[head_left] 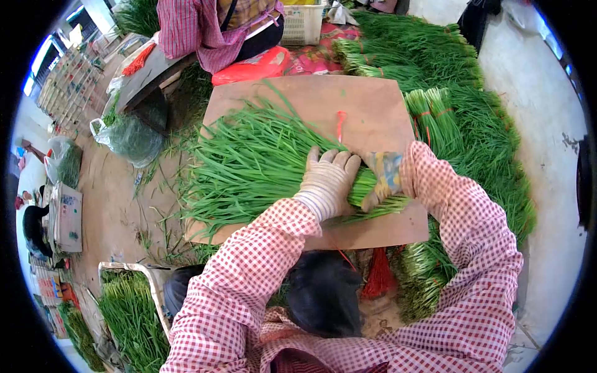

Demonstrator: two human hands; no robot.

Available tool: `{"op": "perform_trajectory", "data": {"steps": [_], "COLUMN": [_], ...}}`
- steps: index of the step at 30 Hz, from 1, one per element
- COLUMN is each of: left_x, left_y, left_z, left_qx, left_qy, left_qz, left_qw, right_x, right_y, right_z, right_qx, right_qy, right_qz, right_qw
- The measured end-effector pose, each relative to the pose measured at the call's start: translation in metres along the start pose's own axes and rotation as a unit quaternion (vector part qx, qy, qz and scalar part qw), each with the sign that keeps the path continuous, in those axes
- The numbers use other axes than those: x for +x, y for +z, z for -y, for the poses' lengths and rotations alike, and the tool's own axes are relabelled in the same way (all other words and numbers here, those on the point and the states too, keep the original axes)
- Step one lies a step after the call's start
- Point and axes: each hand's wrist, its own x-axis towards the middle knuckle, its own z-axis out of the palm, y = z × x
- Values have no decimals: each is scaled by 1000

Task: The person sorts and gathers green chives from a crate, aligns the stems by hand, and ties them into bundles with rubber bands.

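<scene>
A loose bunch of garlic chives [249,161] lies across a brown board [367,93] in front of me, its leafy ends fanned out to the left. My left hand [329,180], in a pale knitted glove with striped cuff, is closed over the bunch near its stem end. Close by on the right, my right hand [380,177], in a camouflage-patterned glove, grips the stems at the cut end; its fingertips are partly hidden. A red tie [340,126] lies on the board just beyond my hands.
Tied bundles of chives [438,118] are heaped along the right wall. Red strings [378,273] hang under the board's near edge. A person in a striped shirt [193,31] sits ahead. Plastic bags [140,140] and a crate [65,217] stand to the left.
</scene>
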Motion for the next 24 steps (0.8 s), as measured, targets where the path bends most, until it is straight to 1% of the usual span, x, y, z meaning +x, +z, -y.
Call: {"op": "perform_trajectory", "data": {"steps": [1, 2, 4, 5, 6, 8, 10, 12, 13, 14, 15, 16, 18, 19, 20, 21, 22, 24], "left_x": [-1, -1, -1, -1, 0, 7, 21, 40, 46, 48, 50, 51, 44, 36, 30, 22, 16, 18], "left_y": [2, 4, 4, 3, -14, -45, -48, -43, -36, -33, -29, -26, -36, -33, -31, -29, -28, -24], "left_z": [0, 2, 3, 5, 4, 4, 18, 29, 33, 34, 35, 35, 29, 27, 25, 23, 22, 22], "left_qx": [-10, -8, -12, -28, -27, 19, 99, 89, 88, 38, -12, -12, -27, -18, -19, -16, -13, -1], "left_qy": [0, -2, 5, 16, 17, 31, 114, 128, 131, 97, 62, 65, 8, 5, 2, 9, 14, 6], "left_qz": [-12, -11, -22, -30, -32, 90, 20, 58, 60, 131, 199, 201, 268, 240, 240, 211, 180, 173], "left_qw": [1000, 1000, 1000, 999, 999, 995, 988, 986, 986, 986, 978, 977, 963, 971, 971, 977, 984, 985], "right_x": [-1, 0, 2, 5, 5, 4, 3, 2, 4, 2, 1, -1, -5, -11, -13, -14, -12, -7], "right_y": [1, 5, 9, 16, 16, 19, 15, 6, 11, 14, 15, 17, 19, 22, 23, 27, 28, 19], "right_z": [8, 11, 15, 2, 0, 1, 6, 8, 3, 2, 1, 0, 7, 14, 18, 10, 10, 12], "right_qx": [13, 14, -23, -3, -4, -47, -46, -14, -30, -27, -8, 13, 31, 14, -3, 9, 8, -15], "right_qy": [51, 48, 103, 80, 81, 78, 74, 87, 95, 96, 75, 55, 40, 66, 92, 69, 65, 96], "right_qz": [31, 31, 22, 28, 26, 21, 13, 55, 32, 33, 9, -16, -21, -40, -62, -64, -60, -2], "right_qw": [998, 998, 994, 996, 996, 996, 996, 995, 995, 994, 997, 998, 999, 997, 994, 996, 996, 995]}}
